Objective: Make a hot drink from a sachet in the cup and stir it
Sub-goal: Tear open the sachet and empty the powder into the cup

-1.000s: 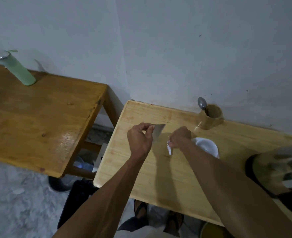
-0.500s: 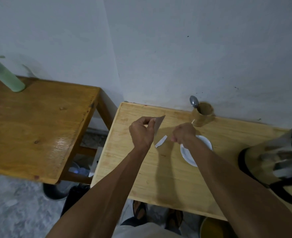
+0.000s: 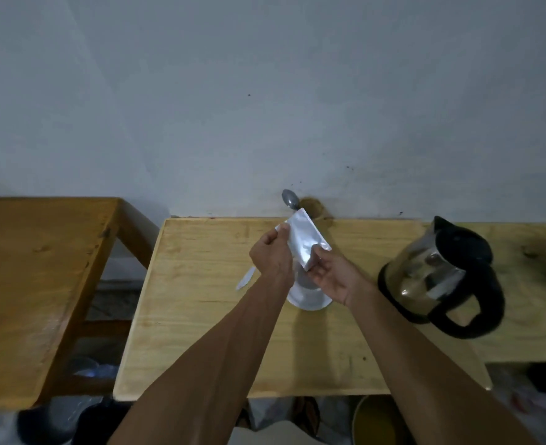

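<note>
A silver sachet (image 3: 303, 240) is held tilted above the white cup (image 3: 310, 298). My left hand (image 3: 273, 256) pinches its upper left corner. My right hand (image 3: 331, 276) grips its lower end, just over the cup. The cup stands on the light wooden table (image 3: 201, 300) and is largely hidden behind both hands. A torn-off strip (image 3: 245, 280) of the sachet lies on the table left of my left hand. A metal spoon (image 3: 290, 199) stands in a wooden holder (image 3: 315, 209) against the wall behind the sachet.
A glass kettle (image 3: 438, 277) with a black handle and base stands on the table right of the cup. A darker wooden table (image 3: 37, 277) sits to the left, with a gap between. A yellow bucket (image 3: 377, 422) and bags lie on the floor below.
The torn strip has left my right hand and now lies on the table. My right hand has taken hold of the sachet's lower end, and the sachet has moved over the cup.
</note>
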